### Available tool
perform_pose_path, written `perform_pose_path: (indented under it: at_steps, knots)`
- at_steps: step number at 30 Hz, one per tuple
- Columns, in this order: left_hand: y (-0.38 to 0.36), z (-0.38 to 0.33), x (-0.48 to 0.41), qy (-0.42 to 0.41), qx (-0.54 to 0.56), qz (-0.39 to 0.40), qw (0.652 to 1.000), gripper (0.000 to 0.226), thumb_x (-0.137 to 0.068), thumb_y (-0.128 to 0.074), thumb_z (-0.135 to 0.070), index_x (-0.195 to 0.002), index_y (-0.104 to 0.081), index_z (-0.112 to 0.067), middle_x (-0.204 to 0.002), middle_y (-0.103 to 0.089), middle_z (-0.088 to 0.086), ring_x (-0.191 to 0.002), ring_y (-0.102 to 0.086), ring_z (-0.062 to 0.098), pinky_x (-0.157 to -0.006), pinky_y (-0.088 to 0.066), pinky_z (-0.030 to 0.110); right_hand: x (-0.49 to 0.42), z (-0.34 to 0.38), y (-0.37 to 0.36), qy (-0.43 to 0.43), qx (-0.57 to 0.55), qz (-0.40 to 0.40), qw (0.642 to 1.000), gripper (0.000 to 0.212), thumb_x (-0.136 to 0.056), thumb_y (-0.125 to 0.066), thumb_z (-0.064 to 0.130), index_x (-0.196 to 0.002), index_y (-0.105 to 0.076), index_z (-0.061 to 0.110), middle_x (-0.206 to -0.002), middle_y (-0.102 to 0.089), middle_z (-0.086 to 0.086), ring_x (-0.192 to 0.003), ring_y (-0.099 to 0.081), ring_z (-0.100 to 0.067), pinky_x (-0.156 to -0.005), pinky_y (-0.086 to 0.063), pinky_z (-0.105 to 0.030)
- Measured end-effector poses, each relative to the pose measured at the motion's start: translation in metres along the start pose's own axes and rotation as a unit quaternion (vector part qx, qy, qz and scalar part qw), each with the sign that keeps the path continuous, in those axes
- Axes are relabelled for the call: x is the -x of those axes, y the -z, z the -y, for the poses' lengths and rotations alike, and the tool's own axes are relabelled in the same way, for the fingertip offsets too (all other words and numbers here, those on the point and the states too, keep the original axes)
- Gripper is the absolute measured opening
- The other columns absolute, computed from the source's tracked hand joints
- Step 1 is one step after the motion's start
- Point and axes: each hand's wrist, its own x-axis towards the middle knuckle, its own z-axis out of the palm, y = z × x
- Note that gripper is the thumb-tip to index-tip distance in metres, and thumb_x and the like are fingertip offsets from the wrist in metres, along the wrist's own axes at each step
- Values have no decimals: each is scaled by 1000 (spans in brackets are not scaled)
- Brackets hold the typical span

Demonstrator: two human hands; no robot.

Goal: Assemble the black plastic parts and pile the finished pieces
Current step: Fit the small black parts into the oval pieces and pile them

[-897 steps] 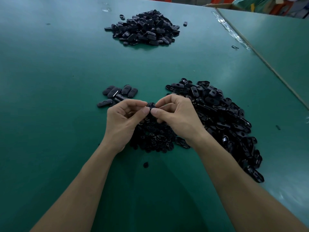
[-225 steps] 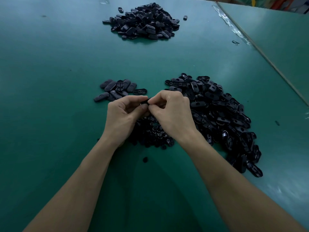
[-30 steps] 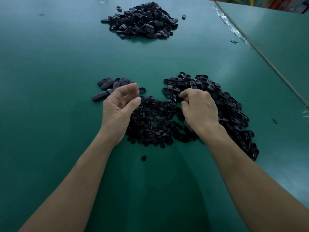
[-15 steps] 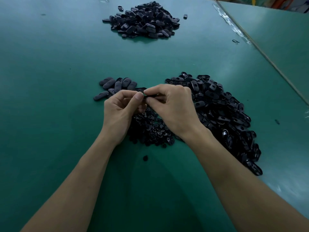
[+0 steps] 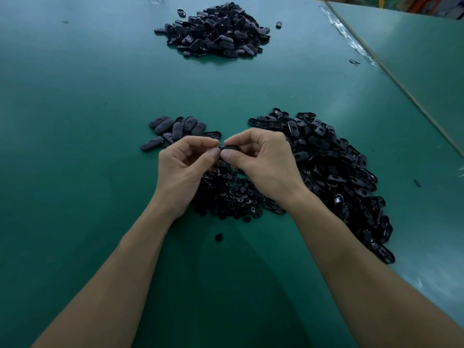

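Note:
My left hand (image 5: 184,169) and my right hand (image 5: 261,163) meet over the middle of the green table (image 5: 75,109), thumbs and fingertips pinching one small black oval part (image 5: 228,148) between them. Below the hands lies a heap of small round black pieces (image 5: 229,197). A big pile of black oval shells (image 5: 334,167) spreads to the right. A small row of oval pieces (image 5: 175,130) lies just beyond my left hand. A large heap of black oval pieces (image 5: 216,30) sits at the far end.
One small black piece (image 5: 219,237) lies alone between my forearms. Another stray piece (image 5: 278,24) sits right of the far heap. A taped seam (image 5: 391,76) runs diagonally along the table's right side, with a small scrap (image 5: 354,62) beside it.
One second ago my hands were apart, the right reaching into the shell pile and the left hovering open. They have come together and now pinch one part between them.

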Motion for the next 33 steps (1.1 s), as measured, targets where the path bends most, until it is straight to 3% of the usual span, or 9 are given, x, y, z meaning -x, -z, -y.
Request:
perform_pose_path:
  at_steps: [4, 8, 11, 15, 22, 30, 33]
  knots:
    - [0, 0, 0, 9, 3, 2, 1000, 13, -86, -73, -22, -98, -74, -19, -85, -76, 3, -73, -69, 13, -70, -55, 21, 0, 0, -1, 5, -20, -5, 1000, 8, -89, -74, 11, -92, -74, 19, -75, -75, 1, -66, -72, -9, -66, -54, -19]
    - [0, -1, 0, 26, 20, -25, 999, 12, -87, -73, -16, -98, -75, -20, -81, -74, 1, -71, -69, 15, -69, -55, 23, -1, -2, -3, -29, 9, -21, 999, 14, -100, -60, 21, -110, -70, 20, -80, -74, 4, -67, -71, -5, -63, -51, -17]
    - [-1, -2, -1, 43, 61, -43, 996, 15, -88, -68, -8, -96, -74, -19, -76, -72, -1, -68, -68, 12, -69, -55, 22, 0, -7, -2, -45, 138, 9, 989, 24, -100, -59, 33, -118, -68, 20, -88, -68, 9, -74, -64, -3, -70, -48, -18]
    - [-3, -5, 0, 48, 59, -39, 996, 17, -92, -65, -1, -96, -73, -15, -74, -70, -2, -67, -66, 11, -67, -54, 20, 5, -10, -5, -36, 325, 98, 940, 32, -92, -68, 37, -121, -67, 23, -102, -63, 3, -98, -61, -19, -89, -53, -40]
    - [-3, -8, 1, 48, 58, -37, 997, 17, -93, -63, 2, -97, -71, -12, -74, -70, -2, -68, -68, 13, -67, -54, 21, 4, -8, -11, -42, 290, 98, 951, 10, -91, -69, 22, -100, -69, 25, -95, -69, 2, -91, -66, -21, -85, -56, -41]
    - [-2, -6, 2, 38, 40, -19, 998, 14, -90, -67, -2, -98, -72, -13, -77, -71, -1, -70, -69, 16, -69, -55, 23, -5, -10, -15, -63, 305, 117, 943, 5, -91, -69, 27, -94, -69, 22, -92, -68, -1, -89, -65, -22, -85, -56, -42]
    - [-2, -6, 1, 38, 41, -22, 998, 13, -89, -68, -5, -96, -73, -15, -76, -71, 0, -69, -69, 16, -67, -55, 23, -8, -10, -11, -81, 269, 118, 952, 6, -88, -75, 25, -87, -69, 25, -88, -67, 1, -84, -65, -16, -81, -56, -32]
